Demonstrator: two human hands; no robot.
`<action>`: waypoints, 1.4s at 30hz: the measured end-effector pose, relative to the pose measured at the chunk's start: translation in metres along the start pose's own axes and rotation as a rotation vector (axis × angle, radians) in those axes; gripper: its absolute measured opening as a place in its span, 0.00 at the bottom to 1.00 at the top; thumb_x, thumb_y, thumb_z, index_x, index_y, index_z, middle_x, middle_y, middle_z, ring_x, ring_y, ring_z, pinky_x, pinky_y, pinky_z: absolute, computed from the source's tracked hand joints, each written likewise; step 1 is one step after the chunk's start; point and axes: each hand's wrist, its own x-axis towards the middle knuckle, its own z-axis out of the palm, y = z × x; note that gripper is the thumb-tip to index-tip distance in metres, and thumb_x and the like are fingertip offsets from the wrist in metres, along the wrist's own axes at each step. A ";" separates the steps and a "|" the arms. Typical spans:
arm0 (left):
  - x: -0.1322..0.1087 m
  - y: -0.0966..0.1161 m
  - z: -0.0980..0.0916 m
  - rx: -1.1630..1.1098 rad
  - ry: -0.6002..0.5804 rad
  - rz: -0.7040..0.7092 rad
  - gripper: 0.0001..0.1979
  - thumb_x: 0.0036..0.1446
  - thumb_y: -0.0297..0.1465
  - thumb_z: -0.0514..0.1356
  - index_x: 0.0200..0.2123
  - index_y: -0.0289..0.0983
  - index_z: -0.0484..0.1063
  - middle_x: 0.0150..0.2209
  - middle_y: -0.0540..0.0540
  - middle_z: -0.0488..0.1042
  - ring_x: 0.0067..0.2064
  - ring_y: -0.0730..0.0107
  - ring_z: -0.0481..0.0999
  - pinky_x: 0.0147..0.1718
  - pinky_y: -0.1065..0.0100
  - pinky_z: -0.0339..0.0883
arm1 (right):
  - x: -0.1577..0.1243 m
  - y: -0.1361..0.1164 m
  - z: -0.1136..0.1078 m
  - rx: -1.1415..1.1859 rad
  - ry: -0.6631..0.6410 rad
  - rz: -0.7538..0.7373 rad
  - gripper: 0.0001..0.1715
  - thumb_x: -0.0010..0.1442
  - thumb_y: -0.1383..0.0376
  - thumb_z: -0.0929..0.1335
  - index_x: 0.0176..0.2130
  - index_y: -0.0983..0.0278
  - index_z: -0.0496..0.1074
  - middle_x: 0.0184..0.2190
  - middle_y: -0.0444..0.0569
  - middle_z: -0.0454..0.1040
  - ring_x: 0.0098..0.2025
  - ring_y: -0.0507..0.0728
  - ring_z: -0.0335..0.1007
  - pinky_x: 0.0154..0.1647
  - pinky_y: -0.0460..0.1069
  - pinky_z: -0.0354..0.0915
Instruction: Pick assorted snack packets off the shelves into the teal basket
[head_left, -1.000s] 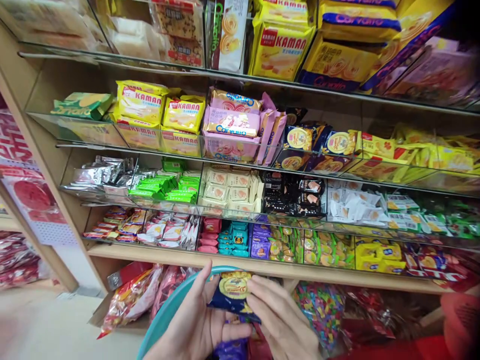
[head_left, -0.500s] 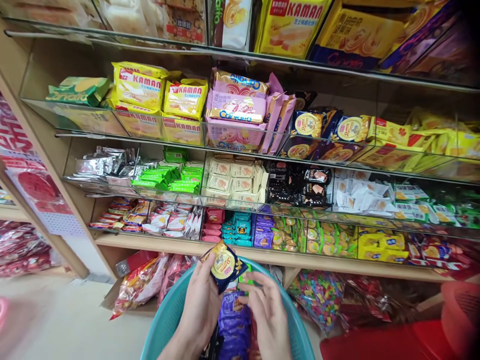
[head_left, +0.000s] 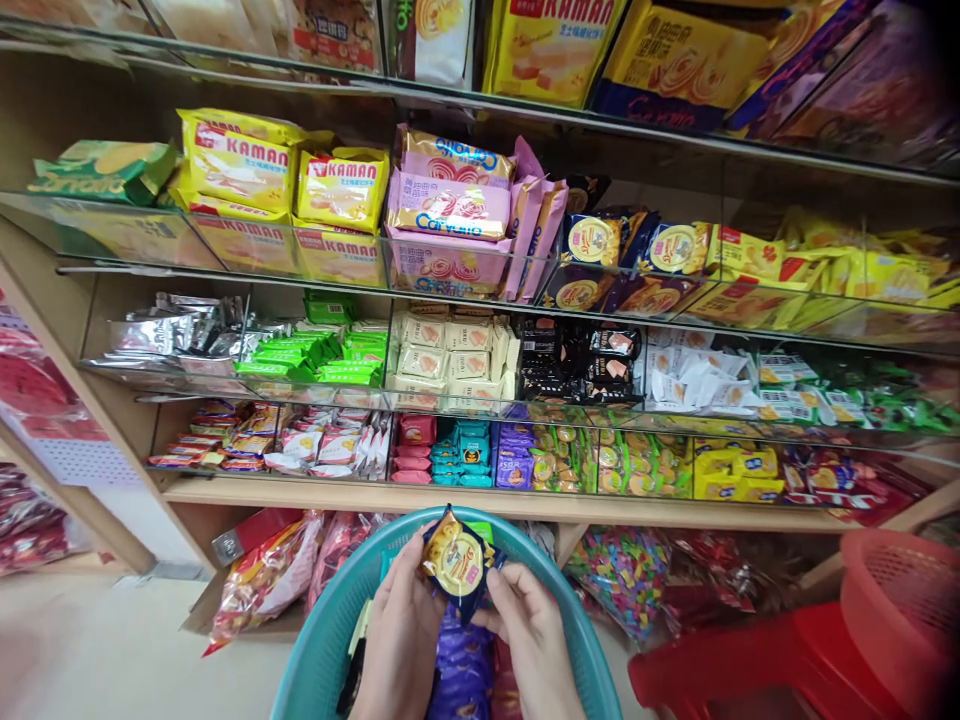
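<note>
Between my two hands is a dark blue and gold snack packet (head_left: 457,560) with a round cream emblem, tilted over the teal basket (head_left: 296,640). My left hand (head_left: 405,620) closes on the packet's left edge. At its lower right corner, my right hand (head_left: 525,620) pinches it between thumb and fingers. Below the hands, purple snack packets (head_left: 461,665) are stacked inside the basket. Some black and pale packets show at the basket's left side, partly covered by my left wrist.
Glass-fronted shelves of snacks stand ahead, with matching dark blue packets (head_left: 592,245) at centre right. Under the lowest wooden shelf (head_left: 300,495) lie red bags (head_left: 259,575) and a bag of colourful sweets (head_left: 626,570). A red stool (head_left: 735,655) and red basket (head_left: 896,600) are at right.
My right hand has come in from apart and now grips the packet's lower right corner. The packet has turned a little and moved slightly down. The shelves have shifted left in view.
</note>
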 end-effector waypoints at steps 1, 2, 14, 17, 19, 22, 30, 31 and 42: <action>0.000 -0.001 -0.003 0.007 -0.004 -0.015 0.17 0.54 0.37 0.61 0.45 0.36 0.72 0.46 0.43 0.77 0.48 0.61 0.76 0.47 0.62 0.69 | 0.000 -0.001 -0.003 -0.026 0.000 -0.001 0.19 0.54 0.50 0.69 0.29 0.63 0.68 0.23 0.41 0.63 0.29 0.53 0.64 0.29 0.47 0.68; 0.000 -0.001 -0.005 0.014 -0.003 -0.033 0.15 0.53 0.37 0.62 0.44 0.36 0.73 0.45 0.44 0.78 0.47 0.62 0.76 0.45 0.64 0.70 | 0.000 -0.001 -0.005 -0.055 -0.007 -0.003 0.19 0.54 0.50 0.69 0.28 0.63 0.68 0.23 0.41 0.62 0.28 0.53 0.64 0.28 0.46 0.67; -0.004 -0.004 -0.027 0.449 0.061 0.074 0.16 0.43 0.41 0.69 0.29 0.36 0.72 0.28 0.52 0.74 0.29 0.75 0.69 0.27 0.75 0.61 | 0.003 -0.012 -0.023 -0.453 0.105 -0.229 0.20 0.59 0.49 0.64 0.27 0.62 0.65 0.21 0.41 0.61 0.25 0.51 0.57 0.25 0.44 0.59; -0.006 -0.006 -0.026 0.449 0.059 0.077 0.17 0.44 0.42 0.68 0.30 0.36 0.71 0.28 0.51 0.73 0.29 0.75 0.68 0.28 0.74 0.62 | 0.003 -0.010 -0.026 -0.512 0.099 -0.252 0.20 0.60 0.49 0.62 0.27 0.61 0.65 0.21 0.41 0.60 0.24 0.52 0.56 0.25 0.44 0.57; -0.007 -0.010 -0.027 0.449 0.076 0.068 0.17 0.44 0.42 0.67 0.31 0.36 0.71 0.28 0.52 0.72 0.29 0.75 0.67 0.28 0.74 0.61 | 0.002 -0.008 -0.029 -0.528 0.079 -0.249 0.20 0.60 0.49 0.62 0.27 0.61 0.64 0.20 0.40 0.60 0.24 0.52 0.55 0.24 0.45 0.57; -0.006 -0.017 -0.032 0.440 0.112 0.058 0.18 0.43 0.44 0.67 0.30 0.37 0.70 0.25 0.54 0.70 0.27 0.76 0.65 0.25 0.76 0.58 | 0.002 -0.006 -0.034 -0.535 0.056 -0.238 0.20 0.60 0.49 0.61 0.28 0.61 0.65 0.21 0.40 0.60 0.24 0.52 0.56 0.25 0.45 0.57; -0.007 -0.026 -0.039 0.355 0.127 0.098 0.19 0.39 0.45 0.69 0.26 0.37 0.70 0.25 0.52 0.70 0.29 0.73 0.68 0.27 0.74 0.62 | -0.001 0.004 -0.035 -0.391 0.032 -0.162 0.21 0.56 0.47 0.66 0.29 0.62 0.69 0.23 0.44 0.68 0.27 0.54 0.65 0.29 0.46 0.64; -0.008 -0.026 -0.038 0.353 0.124 0.100 0.19 0.39 0.45 0.69 0.26 0.37 0.70 0.24 0.53 0.70 0.29 0.73 0.68 0.27 0.74 0.62 | -0.004 0.005 -0.033 -0.336 0.048 -0.148 0.21 0.54 0.47 0.67 0.28 0.62 0.70 0.24 0.45 0.69 0.28 0.55 0.67 0.30 0.46 0.65; -0.014 -0.036 -0.051 0.217 0.067 0.030 0.18 0.41 0.42 0.69 0.26 0.38 0.68 0.22 0.54 0.68 0.25 0.78 0.66 0.24 0.76 0.58 | -0.025 0.008 -0.034 -0.146 0.169 -0.011 0.23 0.46 0.47 0.72 0.29 0.63 0.74 0.27 0.47 0.74 0.33 0.59 0.72 0.32 0.49 0.71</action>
